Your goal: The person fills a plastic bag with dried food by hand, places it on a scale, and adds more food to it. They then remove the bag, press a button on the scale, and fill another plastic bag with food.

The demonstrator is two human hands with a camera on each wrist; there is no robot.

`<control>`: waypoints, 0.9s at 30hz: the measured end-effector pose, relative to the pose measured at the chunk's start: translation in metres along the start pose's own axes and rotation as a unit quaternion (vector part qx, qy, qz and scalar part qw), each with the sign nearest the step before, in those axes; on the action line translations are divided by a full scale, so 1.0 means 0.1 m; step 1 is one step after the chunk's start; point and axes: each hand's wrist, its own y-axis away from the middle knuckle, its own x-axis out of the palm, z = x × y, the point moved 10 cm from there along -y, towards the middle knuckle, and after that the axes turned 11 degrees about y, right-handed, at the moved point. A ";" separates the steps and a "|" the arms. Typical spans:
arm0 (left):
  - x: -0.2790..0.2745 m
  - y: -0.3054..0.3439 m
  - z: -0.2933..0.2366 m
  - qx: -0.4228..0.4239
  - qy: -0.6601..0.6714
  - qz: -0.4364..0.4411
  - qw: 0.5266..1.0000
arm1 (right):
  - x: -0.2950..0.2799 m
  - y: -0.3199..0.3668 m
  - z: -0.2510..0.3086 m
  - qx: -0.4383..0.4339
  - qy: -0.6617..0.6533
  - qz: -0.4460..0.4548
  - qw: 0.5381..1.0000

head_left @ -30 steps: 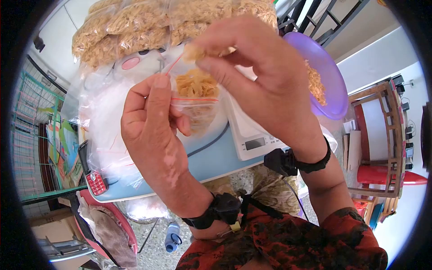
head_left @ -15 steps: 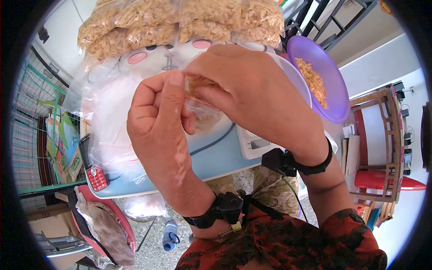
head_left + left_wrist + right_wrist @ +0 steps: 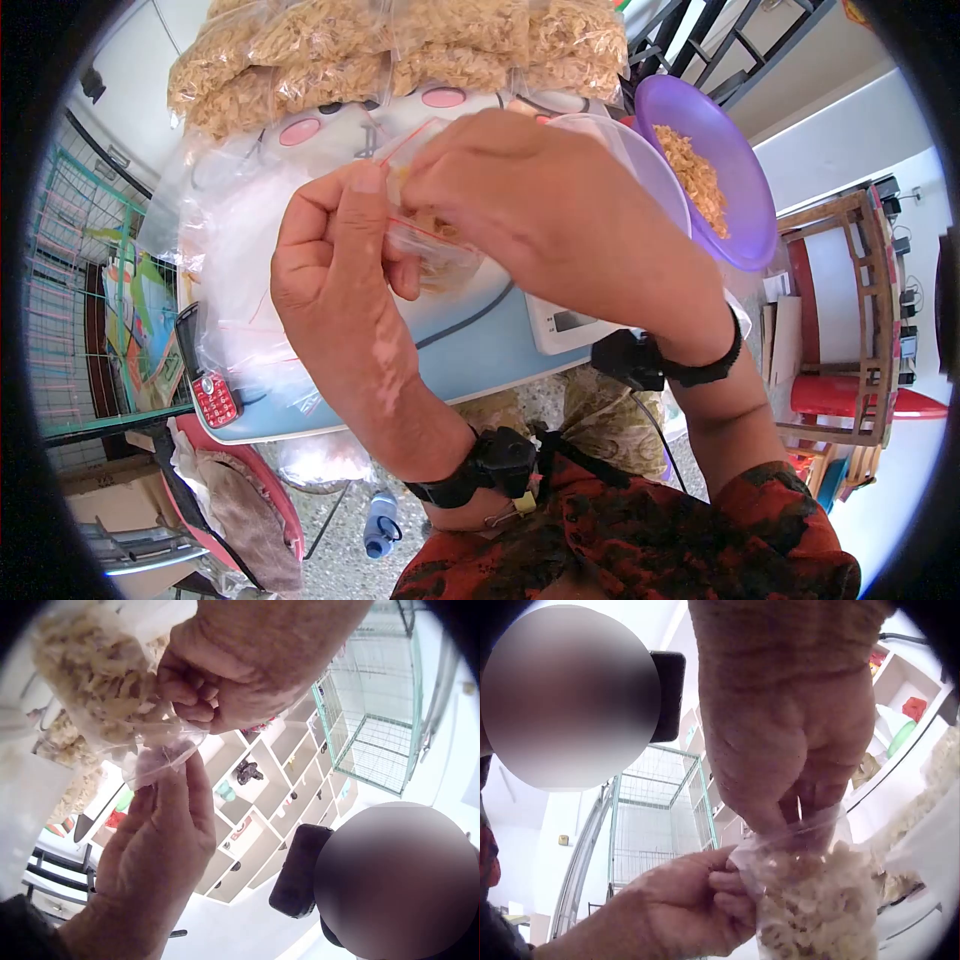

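Note:
A small clear zip bag [image 3: 445, 272] with red seal lines holds pale yellow-brown dried flakes [image 3: 817, 911]. My left hand [image 3: 335, 270] pinches its edge between thumb and curled fingers. From the right, my right hand [image 3: 560, 215] reaches over the bag's mouth. Seen in the left wrist view, the fingers of the right hand [image 3: 161, 832] extend straight into the mouth, showing through the plastic. The right wrist view also has them pointing down into the bag, close over the flakes. Their tips are partly hidden by plastic.
Several filled flake bags [image 3: 330, 40] line the back of the table. Loose clear bags [image 3: 240, 270] lie at left, beside a red phone [image 3: 215, 400]. A white scale [image 3: 546, 325] with a pale bowl [image 3: 650, 170] sits at right, near a purple basin [image 3: 750, 205] of flakes.
My right hand has brought flakes down from above the bag and put its fingers into the mouth. The left hand keeps its pinch, shifting slightly.

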 end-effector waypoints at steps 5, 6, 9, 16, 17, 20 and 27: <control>-0.06 -0.03 0.02 0.006 -0.023 -0.010 1.000 | -0.57 0.17 -0.28 0.052 0.040 -0.036 0.997; -0.07 -0.03 0.01 0.004 -0.019 -0.010 1.000 | -0.60 0.28 -0.38 0.102 0.059 0.015 0.993; -0.08 -0.02 -0.02 0.004 -0.012 -0.010 1.000 | -0.49 0.62 -0.69 0.204 0.088 0.135 0.966; -0.06 -0.01 -0.03 0.016 -0.032 -0.022 0.999 | -0.19 1.07 -0.88 0.209 0.136 0.142 0.958; -0.06 -0.01 -0.03 0.015 -0.034 -0.023 0.999 | -0.12 1.12 -0.93 0.237 0.160 0.178 0.941; -0.04 -0.01 -0.02 0.017 -0.028 -0.024 0.999 | 0.02 1.21 -1.01 0.284 0.201 0.245 0.905; 0.02 -0.01 0.02 0.019 -0.027 -0.013 0.999 | 0.03 1.06 -1.01 0.267 0.075 0.143 0.950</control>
